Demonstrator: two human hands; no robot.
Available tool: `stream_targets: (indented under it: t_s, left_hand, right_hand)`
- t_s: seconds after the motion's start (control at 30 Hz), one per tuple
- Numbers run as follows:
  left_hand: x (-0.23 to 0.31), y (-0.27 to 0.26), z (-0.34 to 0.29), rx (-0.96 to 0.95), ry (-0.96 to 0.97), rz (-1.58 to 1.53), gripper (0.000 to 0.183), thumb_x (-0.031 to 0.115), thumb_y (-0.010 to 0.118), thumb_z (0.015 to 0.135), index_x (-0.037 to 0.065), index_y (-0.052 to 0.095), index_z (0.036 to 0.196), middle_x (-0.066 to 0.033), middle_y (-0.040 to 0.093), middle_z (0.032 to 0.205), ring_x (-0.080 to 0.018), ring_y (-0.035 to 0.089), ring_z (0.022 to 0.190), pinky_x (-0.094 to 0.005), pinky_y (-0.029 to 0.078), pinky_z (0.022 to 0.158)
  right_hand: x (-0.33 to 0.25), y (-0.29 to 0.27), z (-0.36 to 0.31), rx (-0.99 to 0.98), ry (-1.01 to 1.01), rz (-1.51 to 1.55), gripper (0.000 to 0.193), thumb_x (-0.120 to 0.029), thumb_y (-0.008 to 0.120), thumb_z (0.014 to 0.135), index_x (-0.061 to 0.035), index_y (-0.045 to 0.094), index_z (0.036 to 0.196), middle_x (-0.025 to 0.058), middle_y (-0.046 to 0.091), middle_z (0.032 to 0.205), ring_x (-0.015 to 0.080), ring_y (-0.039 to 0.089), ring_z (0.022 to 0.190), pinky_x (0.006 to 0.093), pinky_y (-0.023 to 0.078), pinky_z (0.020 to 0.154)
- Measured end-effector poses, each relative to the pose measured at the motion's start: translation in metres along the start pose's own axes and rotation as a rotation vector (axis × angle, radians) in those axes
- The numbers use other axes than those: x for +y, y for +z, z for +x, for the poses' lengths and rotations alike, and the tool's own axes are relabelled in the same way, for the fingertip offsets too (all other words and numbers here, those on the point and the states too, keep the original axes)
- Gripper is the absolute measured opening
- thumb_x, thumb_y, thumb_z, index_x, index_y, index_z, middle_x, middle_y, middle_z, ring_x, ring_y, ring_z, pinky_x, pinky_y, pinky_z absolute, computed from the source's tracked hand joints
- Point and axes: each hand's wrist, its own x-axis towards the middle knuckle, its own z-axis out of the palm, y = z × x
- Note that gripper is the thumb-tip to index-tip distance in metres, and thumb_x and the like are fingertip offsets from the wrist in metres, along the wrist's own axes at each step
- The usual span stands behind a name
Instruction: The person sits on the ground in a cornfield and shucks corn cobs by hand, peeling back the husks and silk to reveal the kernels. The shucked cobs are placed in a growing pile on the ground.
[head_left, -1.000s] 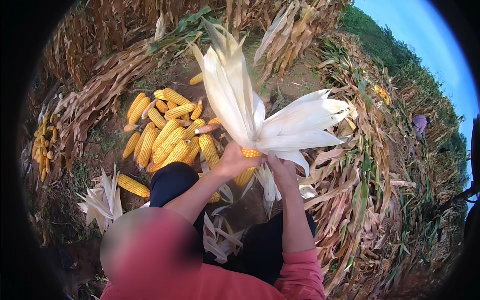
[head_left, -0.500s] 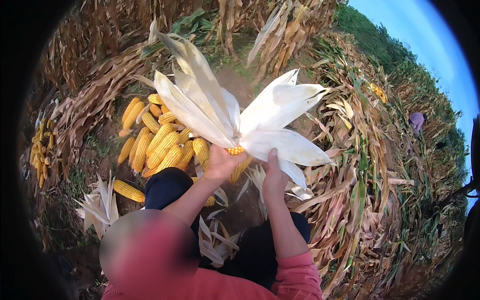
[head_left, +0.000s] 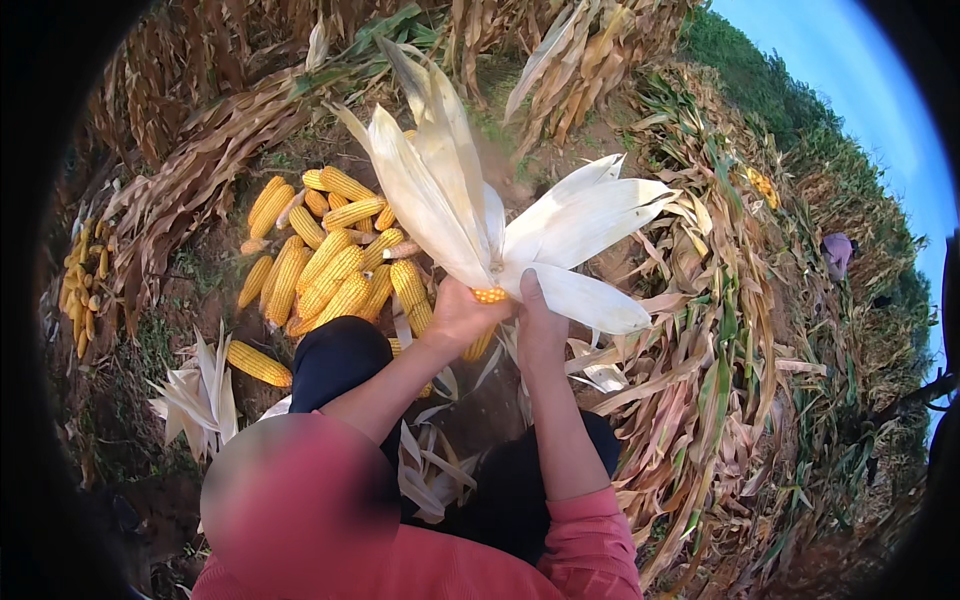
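In front of me I hold an ear of corn (head_left: 489, 295) with its pale husk (head_left: 440, 190) peeled back and fanned out. My left hand (head_left: 465, 315) is closed around the ear, so only a small patch of yellow kernels shows. The fingers of my right hand (head_left: 542, 325) are closed on the husk leaves at the right, with the thumb along them near the base. Beside my left hand lies a pile of bare yellow corn ears (head_left: 330, 275) on the ground.
A single ear (head_left: 259, 363) and a loose husk (head_left: 200, 400) lie by my left knee (head_left: 340, 360). More husks (head_left: 435, 470) are between my legs. Another corn pile (head_left: 82, 285) sits far left. Dry stalks (head_left: 700, 400) cover the right side, where a distant person (head_left: 838, 255) appears.
Both hands have shifted slightly, the left one up and right. My right hand is closer to the base of the husk, and the husk leaves have swung to the right.
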Motion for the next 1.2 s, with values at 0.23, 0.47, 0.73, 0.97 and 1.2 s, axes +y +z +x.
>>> stream_targets:
  t_s: [0.23, 0.47, 0.73, 0.97, 1.2]
  left_hand:
    - [-0.011, 0.008, -0.001, -0.258, -0.272, -0.363, 0.062, -0.001, 0.068, 0.066, -0.001, 0.047, 0.124, -0.0085, 0.057, 0.116, -0.0188, 0.054, 0.107, -0.0297, 0.041, 0.093]
    - [-0.024, 0.022, -0.014, -0.081, -0.214, -0.140, 0.065, 0.013, 0.072, 0.071, -0.004, 0.042, 0.127, -0.0107, 0.054, 0.120, -0.0187, 0.051, 0.111, -0.0299, 0.038, 0.097]
    - [-0.028, 0.032, -0.023, 0.002, 0.000, 0.071, 0.073, 0.016, 0.080, 0.062, -0.004, 0.045, 0.123, -0.0089, 0.056, 0.115, -0.0176, 0.054, 0.104, -0.0298, 0.042, 0.093]
    - [-0.027, 0.024, -0.016, -0.193, -0.124, -0.238, 0.060, 0.006, 0.077, 0.061, -0.002, 0.051, 0.115, -0.0063, 0.060, 0.105, -0.0136, 0.057, 0.095, -0.0280, 0.046, 0.085]
    - [-0.011, 0.021, -0.008, -0.279, -0.384, -0.479, 0.061, 0.001, 0.070, 0.058, -0.002, 0.051, 0.116, -0.0048, 0.061, 0.098, -0.0148, 0.059, 0.090, -0.0277, 0.046, 0.085]
  right_hand:
    - [-0.017, 0.008, 0.016, 0.363, 0.236, 0.145, 0.060, -0.025, 0.060, 0.091, 0.0057, 0.035, 0.135, 0.0137, 0.046, 0.132, 0.0239, 0.048, 0.116, 0.0340, 0.040, 0.097]
    - [-0.035, 0.010, 0.012, 0.431, 0.126, 0.236, 0.053, -0.020, 0.054, 0.094, 0.0022, 0.032, 0.137, 0.0138, 0.044, 0.134, 0.0243, 0.048, 0.117, 0.0349, 0.040, 0.098]
    - [-0.041, 0.008, 0.015, 0.411, 0.057, 0.319, 0.043, -0.012, 0.051, 0.094, 0.0034, 0.037, 0.132, 0.0121, 0.047, 0.128, 0.0257, 0.050, 0.113, 0.0406, 0.044, 0.097]
    - [-0.045, 0.011, 0.016, 0.318, 0.030, 0.310, 0.042, -0.014, 0.052, 0.092, 0.0031, 0.041, 0.128, 0.0114, 0.049, 0.124, 0.0227, 0.050, 0.111, 0.0345, 0.043, 0.094]
    - [-0.060, 0.020, 0.023, 0.426, 0.099, 0.460, 0.030, -0.016, 0.048, 0.092, 0.0019, 0.047, 0.116, 0.0115, 0.053, 0.112, 0.0223, 0.055, 0.101, 0.0356, 0.045, 0.091]
